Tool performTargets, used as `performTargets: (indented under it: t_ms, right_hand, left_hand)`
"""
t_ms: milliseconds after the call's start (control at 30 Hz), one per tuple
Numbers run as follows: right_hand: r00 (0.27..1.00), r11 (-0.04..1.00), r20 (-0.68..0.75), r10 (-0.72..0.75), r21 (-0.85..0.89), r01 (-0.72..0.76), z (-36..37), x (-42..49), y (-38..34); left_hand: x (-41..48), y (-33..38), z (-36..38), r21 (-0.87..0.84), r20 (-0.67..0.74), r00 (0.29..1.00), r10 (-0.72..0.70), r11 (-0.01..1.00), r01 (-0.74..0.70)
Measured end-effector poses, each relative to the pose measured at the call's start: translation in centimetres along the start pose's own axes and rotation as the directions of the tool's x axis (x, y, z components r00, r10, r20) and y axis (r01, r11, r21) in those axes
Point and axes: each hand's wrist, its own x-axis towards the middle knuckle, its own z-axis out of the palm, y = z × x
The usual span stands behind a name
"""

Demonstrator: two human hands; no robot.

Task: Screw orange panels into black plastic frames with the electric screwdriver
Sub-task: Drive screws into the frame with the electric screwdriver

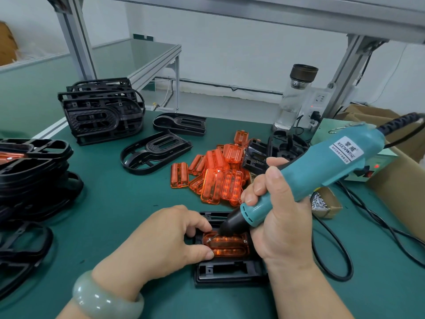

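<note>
The right hand (276,203), low and right of centre, is gripping the teal electric screwdriver (322,166) with its fingers wrapped round the barrel. It is tilting the tool so that the bit is pointing down and left onto a screw at the left end of the orange panel (230,246). The left hand (170,238), wearing a pale green bangle (103,298), is pinching that same end of the panel between thumb and curled fingers. The panel is sitting in a black frame (230,270) lying flat on the green table (115,203) at lower centre. Above it, mid-frame, a heap of loose orange panels (216,176) is lying. More black frames (101,111) are standing stacked in the upper left. A small box of screws (322,203) is sitting just right of the right hand.
</note>
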Motion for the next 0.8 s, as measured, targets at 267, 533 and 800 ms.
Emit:
performTargets:
  t_ms: [267,533,800]
  right_hand:
    - [0.963,0.998,0.268,0.006,-0.056,0.009,0.7,0.2,-0.1]
    - [0.877,0.981,0.464,0.122,-0.189,-0.036,2.6,0.9,0.2]
    - [0.843,0.970,0.506,0.184,-0.230,-0.074,3.3,1.2,0.7]
  left_hand:
    - [0.1,0.2,-0.1,0.017,-0.001,1.000,0.005,1.000,-0.005]
    - [-0.2,1.1,-0.5,0.044,-0.009,1.000,0.021,0.999,-0.021]
    - [-0.4,1.6,-0.7,0.027,-0.029,0.999,0.027,0.999,-0.026]
